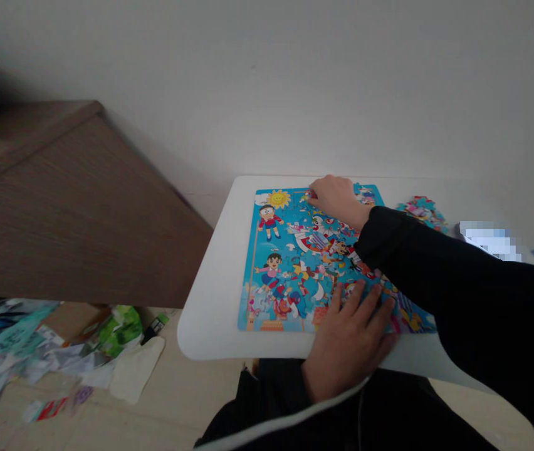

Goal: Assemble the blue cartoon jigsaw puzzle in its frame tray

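Hands lie well apart on a cartoon jigsaw puzzle, one splayed flat.

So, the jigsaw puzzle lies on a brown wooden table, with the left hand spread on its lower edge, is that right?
No: the head view shows a white table, not wooden, under the jigsaw puzzle, with the left hand spread on its lower edge.

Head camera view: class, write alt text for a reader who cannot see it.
A cartoon jigsaw puzzle lies on a white table, with the right hand at its top and the left hand pressing its lower edge. Loose pieces lie beside it.
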{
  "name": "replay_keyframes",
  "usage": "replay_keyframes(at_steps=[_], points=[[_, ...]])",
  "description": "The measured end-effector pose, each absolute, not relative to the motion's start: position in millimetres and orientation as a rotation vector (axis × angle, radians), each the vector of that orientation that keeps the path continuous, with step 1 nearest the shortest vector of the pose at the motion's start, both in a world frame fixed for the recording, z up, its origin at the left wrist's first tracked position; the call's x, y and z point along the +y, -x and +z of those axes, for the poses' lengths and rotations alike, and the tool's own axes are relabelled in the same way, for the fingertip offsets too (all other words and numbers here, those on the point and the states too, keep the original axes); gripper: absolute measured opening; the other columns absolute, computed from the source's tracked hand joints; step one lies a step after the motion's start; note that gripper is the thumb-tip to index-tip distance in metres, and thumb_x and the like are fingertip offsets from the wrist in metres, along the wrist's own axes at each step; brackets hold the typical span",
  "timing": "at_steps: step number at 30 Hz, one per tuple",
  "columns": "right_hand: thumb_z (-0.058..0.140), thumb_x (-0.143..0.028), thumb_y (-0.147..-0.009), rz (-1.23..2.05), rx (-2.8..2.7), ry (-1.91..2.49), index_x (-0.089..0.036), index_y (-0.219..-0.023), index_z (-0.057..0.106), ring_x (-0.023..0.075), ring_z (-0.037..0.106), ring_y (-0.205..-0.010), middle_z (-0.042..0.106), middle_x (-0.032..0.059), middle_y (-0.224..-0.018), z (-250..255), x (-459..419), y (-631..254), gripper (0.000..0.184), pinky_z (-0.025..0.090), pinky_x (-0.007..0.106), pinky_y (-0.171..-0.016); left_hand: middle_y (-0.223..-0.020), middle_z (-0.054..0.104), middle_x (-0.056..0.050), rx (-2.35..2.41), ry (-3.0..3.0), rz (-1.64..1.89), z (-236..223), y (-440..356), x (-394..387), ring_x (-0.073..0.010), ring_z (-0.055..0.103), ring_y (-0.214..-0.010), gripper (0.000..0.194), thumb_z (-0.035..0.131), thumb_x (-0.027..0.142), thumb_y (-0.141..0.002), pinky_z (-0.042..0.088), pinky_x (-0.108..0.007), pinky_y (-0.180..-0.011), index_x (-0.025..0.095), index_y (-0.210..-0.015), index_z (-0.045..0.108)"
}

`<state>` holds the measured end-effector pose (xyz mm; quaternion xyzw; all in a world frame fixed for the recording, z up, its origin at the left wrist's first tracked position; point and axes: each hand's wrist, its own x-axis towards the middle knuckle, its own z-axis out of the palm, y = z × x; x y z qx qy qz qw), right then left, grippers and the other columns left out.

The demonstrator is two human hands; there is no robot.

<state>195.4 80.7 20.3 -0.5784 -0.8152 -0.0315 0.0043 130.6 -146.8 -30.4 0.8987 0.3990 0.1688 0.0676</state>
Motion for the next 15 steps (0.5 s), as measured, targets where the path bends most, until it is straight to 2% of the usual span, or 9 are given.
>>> replay_keyframes(at_steps=[6, 12, 15], points=[[0.060, -0.034, -0.078, 0.053, -2.518, 1.842, -0.019, -0.092, 0.072, 0.0291, 0.063, -0.087, 0.069, 0.0135, -0.092, 21, 83, -205, 0.023, 0.046, 0.037, -0.067, -0.146, 0.042, -0.004, 1.170, -2.718, 0.506, -30, -129, -147, -0.0262, 0.033, -0.136, 0.047, 0.029, 0.042, -0.099, 0.027, -0.054, -0.111, 0.020, -0.138, 0.041], [0.068, -0.034, -0.072, 0.183, -2.519, 1.798, -0.022, -0.091, 0.073, 0.0256, 0.062, -0.087, 0.070, 0.0085, -0.093, 23, 87, -214, 0.023, 0.046, 0.034, -0.067, -0.146, 0.042, -0.005, 1.167, -2.734, 0.512, -29, -128, -147, -0.0258, 0.033, -0.136, 0.046, 0.028, 0.041, -0.099, 0.026, -0.054, -0.112, 0.020, -0.137, 0.041], [0.066, -0.035, -0.074, 0.275, -2.523, 1.770, -0.022, -0.092, 0.074, 0.0244, 0.063, -0.086, 0.071, 0.0074, -0.092, 23, 90, -217, 0.023, 0.047, 0.033, -0.067, -0.147, 0.040, -0.005, 1.159, -2.735, 0.503, -29, -127, -147, -0.0256, 0.032, -0.136, 0.046, 0.029, 0.041, -0.099, 0.026, -0.054, -0.112, 0.020, -0.137, 0.042]])
